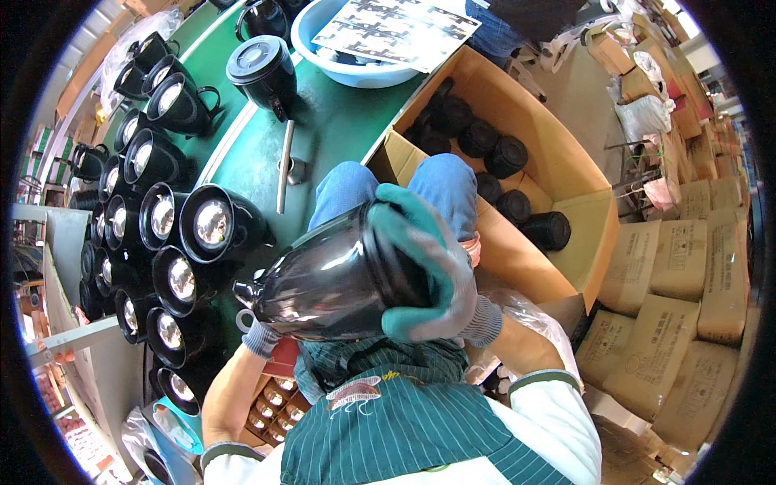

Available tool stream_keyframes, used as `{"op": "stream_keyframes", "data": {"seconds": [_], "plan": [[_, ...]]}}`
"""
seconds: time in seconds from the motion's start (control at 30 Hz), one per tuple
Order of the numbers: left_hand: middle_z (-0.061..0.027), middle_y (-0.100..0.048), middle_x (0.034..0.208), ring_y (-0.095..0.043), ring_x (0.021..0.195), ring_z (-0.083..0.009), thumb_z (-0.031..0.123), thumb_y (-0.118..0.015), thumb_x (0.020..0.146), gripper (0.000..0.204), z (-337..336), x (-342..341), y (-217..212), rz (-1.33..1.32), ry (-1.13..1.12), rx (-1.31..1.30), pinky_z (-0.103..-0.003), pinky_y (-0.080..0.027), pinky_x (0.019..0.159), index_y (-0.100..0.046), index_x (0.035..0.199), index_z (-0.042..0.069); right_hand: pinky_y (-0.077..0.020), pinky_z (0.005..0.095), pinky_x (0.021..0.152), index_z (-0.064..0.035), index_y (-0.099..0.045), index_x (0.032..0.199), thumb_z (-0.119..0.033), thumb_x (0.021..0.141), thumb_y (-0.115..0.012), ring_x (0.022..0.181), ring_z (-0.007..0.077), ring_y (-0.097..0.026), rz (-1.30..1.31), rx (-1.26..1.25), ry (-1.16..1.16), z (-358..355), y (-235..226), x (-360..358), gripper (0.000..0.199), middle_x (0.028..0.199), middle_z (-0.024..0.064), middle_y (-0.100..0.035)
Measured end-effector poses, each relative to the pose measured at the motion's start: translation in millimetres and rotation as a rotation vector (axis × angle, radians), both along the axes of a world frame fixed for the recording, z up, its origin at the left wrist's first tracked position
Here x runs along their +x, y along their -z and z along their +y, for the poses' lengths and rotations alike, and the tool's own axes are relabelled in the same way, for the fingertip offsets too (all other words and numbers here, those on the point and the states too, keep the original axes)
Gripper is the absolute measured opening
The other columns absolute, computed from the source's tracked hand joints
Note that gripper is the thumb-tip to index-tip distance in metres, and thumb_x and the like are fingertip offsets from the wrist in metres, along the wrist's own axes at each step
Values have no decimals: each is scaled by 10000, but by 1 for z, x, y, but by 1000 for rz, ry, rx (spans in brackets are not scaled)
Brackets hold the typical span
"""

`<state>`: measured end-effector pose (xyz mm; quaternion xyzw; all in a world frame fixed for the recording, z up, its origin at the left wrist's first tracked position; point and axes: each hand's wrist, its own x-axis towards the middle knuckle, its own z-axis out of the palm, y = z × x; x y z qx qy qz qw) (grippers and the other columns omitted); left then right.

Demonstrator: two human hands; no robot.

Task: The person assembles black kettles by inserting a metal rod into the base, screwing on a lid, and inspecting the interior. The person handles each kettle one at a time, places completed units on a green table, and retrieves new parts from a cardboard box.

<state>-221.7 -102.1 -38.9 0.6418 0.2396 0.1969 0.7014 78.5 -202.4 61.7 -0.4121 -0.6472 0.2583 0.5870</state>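
A glossy black insulated jug point(319, 283) lies tilted across my lap, its spout end to the left and its base end to the right. My right hand point(424, 267), in a grey and green glove, is wrapped round the base end, fingers curved over the top and thumb below; motion smears it slightly. From below, my left hand point(262, 338) reaches behind the jug's left part and supports it. Only its knitted cuff shows; the fingers are hidden. By that cuff sits a small grey ring point(245, 320), and I cannot tell what it belongs to.
Several open black jug bodies with silvery insides point(213, 222) crowd the green table point(339, 121) at left. A lidded black jug point(260, 69), a metal rod point(284, 166) and a blue basin point(303, 36) stand farther off. Right, a carton point(566, 149) holds black parts; stacked boxes point(647, 347) lie beyond.
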Motion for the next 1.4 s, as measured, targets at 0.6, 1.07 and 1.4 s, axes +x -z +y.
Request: {"op": "stream_keyframes", "data": {"seconds": [0.6,1.07,1.4], "plan": [[-134,-772,1044,-748,1023,-300,142,-731,778,313,26,40,-135,208,-160,1631,-439,-603,930,-779,1067,30,-221,332,1245,0,-231,1629,-170,1083,-497,1499,213,-347,391,-475,-71,-2,71,21,631,1665,127,-299],[-129,-760,938,-743,891,-204,139,-786,773,362,43,33,-103,163,-510,1380,-329,-572,844,-741,1089,-32,-151,421,1272,8,-116,1641,-474,1046,-496,1571,352,-188,442,-462,-57,-4,36,15,855,1706,219,-151],[-77,-738,979,-684,926,-148,179,-691,859,321,37,9,-39,131,-471,165,-297,-559,846,-720,1085,-47,-139,413,1273,-4,-129,1643,-510,1045,-492,1565,332,-204,-36,-180,-70,5,11,6,863,1711,193,-143]]}}
